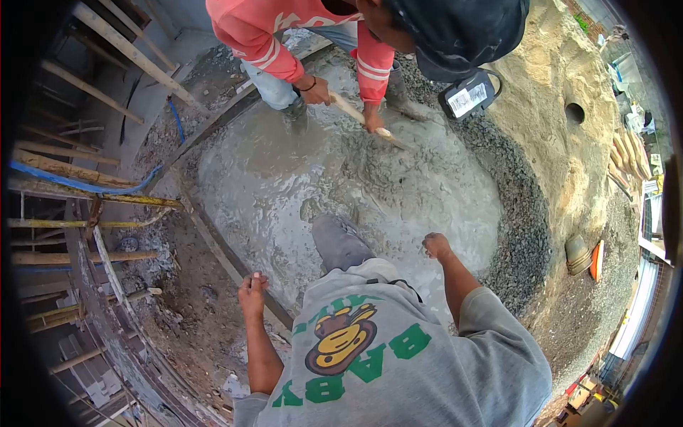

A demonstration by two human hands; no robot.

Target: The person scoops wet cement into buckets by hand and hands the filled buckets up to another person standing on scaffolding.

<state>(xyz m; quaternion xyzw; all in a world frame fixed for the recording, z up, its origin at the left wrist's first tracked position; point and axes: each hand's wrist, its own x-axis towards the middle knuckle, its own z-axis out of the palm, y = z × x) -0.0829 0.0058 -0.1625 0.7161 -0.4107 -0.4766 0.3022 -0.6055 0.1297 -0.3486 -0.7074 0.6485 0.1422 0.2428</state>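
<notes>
Left hand (252,295) and right hand (436,245) held well apart, wet grey mix (263,199) below.
Forearms extend forward, the left to the mix's near-left edge, the right over its right part; both hands' fingers curl loosely, gripping nothing visible. The slick, rippled mix lies between a straight board (226,257) and coarse gravel (523,235); at its far side a co-worker (249,43) grips a wooden handle (346,108).

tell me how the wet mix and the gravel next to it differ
The wet mix is paler grey; the gravel is darker. The wet mix looks slushy and shiny in places, while the gravel is coarse, separate stones. The wet mix spreads as a broad pool; the gravel curves along its side. Both are greyish.
</notes>
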